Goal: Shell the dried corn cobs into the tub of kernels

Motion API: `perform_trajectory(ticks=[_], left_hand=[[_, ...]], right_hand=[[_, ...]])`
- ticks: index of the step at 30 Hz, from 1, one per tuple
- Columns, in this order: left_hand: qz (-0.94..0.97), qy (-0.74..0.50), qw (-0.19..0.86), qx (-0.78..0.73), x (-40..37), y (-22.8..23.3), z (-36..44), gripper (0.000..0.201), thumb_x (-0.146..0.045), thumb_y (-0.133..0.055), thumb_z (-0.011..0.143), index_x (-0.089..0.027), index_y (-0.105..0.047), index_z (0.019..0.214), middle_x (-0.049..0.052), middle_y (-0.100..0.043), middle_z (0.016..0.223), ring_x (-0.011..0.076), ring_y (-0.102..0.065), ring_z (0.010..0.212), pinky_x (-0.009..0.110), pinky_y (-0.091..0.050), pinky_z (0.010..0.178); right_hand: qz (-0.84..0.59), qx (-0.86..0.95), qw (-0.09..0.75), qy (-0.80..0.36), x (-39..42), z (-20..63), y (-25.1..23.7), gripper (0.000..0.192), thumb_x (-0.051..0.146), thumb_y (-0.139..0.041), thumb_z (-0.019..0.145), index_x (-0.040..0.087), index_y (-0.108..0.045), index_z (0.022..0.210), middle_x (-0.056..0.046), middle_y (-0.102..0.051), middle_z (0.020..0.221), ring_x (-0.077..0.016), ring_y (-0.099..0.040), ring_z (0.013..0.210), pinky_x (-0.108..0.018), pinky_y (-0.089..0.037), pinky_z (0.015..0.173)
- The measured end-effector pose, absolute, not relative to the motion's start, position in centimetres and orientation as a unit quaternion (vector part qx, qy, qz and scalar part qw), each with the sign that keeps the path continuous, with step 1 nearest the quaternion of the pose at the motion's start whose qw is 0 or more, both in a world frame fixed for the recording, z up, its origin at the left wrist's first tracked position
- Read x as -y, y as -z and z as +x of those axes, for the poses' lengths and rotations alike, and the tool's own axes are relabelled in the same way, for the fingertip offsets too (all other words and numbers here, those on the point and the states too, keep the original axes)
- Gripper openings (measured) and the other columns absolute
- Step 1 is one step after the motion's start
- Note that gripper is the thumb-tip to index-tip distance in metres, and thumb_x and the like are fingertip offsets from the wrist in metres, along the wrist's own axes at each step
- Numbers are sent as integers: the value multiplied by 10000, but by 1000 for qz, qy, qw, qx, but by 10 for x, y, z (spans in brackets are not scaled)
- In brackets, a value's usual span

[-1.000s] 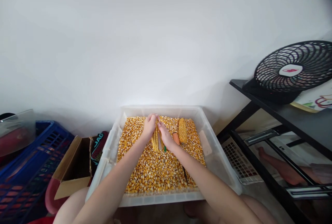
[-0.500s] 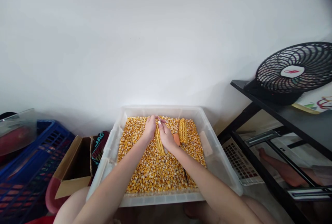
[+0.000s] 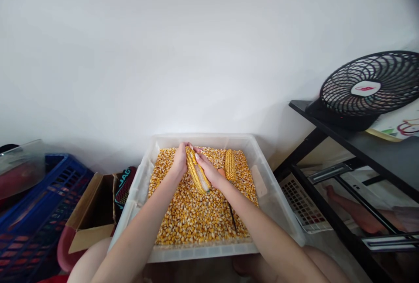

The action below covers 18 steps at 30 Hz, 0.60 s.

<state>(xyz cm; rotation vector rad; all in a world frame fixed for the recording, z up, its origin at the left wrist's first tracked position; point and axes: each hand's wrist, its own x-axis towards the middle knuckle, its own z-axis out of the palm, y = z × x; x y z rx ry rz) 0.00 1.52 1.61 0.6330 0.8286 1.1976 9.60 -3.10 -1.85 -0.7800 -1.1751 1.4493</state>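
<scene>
Both hands hold one ear of corn [image 3: 195, 172] over a bed of loose kernels [image 3: 186, 217]. A pale strip bare of kernels runs along the ear. My left hand [image 3: 180, 159] wraps its far left side. My right hand [image 3: 208, 170] grips it from the right, thumb near the upper part. A second ear of corn [image 3: 230, 165] lies on the kernels just right of my right hand. A tool with an orange handle [image 3: 221, 172] and a thin dark shaft [image 3: 232, 218] lies partly hidden under my right wrist.
The kernels fill a clear plastic bin [image 3: 281, 213] against a white wall. At left stand an open cardboard box [image 3: 92, 232] and a blue crate [image 3: 49, 195]. To the right, a black shelf [image 3: 314, 119] carries a fan [image 3: 366, 86]. Someone's leg [image 3: 356, 211] shows beyond the shelf.
The ear of corn has moved slightly left and tilted, and its bare strip now shows plainly. Both hands shifted a little left with it, uncovering more of the tool's shaft.
</scene>
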Motion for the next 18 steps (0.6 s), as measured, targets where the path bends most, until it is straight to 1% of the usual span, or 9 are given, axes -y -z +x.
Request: perform_trajectory(ticks=[2, 5, 9, 11, 14, 16, 18], left_hand=[[294, -535, 706, -358, -15, -17, -2, 130, -291, -470, 608, -190, -478, 526, 8, -552, 469, 193, -610, 657, 301, -474, 687], [319, -531, 703, -349, -12, -18, -3, 152, -313, -480, 615, -186, -489, 532, 2, -536, 452, 170, -583, 570, 289, -477, 659], [337, -534, 694, -345, -9, -21, -1, 165, -314, -459, 628, -189, -495, 526, -1, -521, 440, 160, -559, 524, 286, -475, 638], [348, -539, 681, -354, -7, -20, 1, 171, -310, -445, 639, -194, -500, 526, -4, -512, 431, 166, -565, 541, 280, -471, 635], [378, -536, 654, -377, -6, -15, 4, 172, -307, -438, 652, -201, -513, 539, -5, -517, 434, 179, -581, 591, 277, -466, 645], [384, -532, 645, -392, -6, -10, 7, 166, -312, -451, 650, -201, -522, 549, -2, -536, 450, 187, -591, 618, 285, -466, 666], [355, -543, 642, -409, -8, -5, 9, 163, -322, -476, 640, -194, -522, 550, 10, -566, 478, 198, -601, 638, 306, -466, 699]], right_hand=[[-321, 467, 509, -648, 34, 98, 16, 467, 443, -551, 775, 303, -450, 1209, 12, -557, 1184, -194, -501, 1116, -400, -343, 1002], [-314, 439, 506, -672, 38, 99, 16, 530, 403, -603, 745, 323, -394, 1225, 15, -559, 1173, -187, -535, 1070, -393, -370, 979], [-321, 440, 504, -670, 39, 99, 17, 493, 407, -618, 728, 297, -419, 1166, -6, -560, 1163, -198, -525, 1083, -392, -392, 953], [-353, 455, 506, -642, 39, 96, 18, 470, 429, -603, 733, 275, -436, 1144, -19, -542, 1189, -203, -478, 1140, -394, -367, 974], [-420, 491, 532, -546, 37, 91, 22, 496, 461, -580, 738, 236, -445, 1159, -45, -500, 1241, -202, -403, 1203, -384, -293, 1027], [-454, 517, 543, -481, 37, 90, 25, 508, 476, -546, 759, 210, -440, 1179, -68, -497, 1242, -201, -408, 1193, -373, -276, 1033], [-465, 546, 537, -445, 37, 91, 27, 491, 483, -483, 800, 200, -436, 1198, -77, -502, 1237, -198, -427, 1176, -362, -285, 1022]])
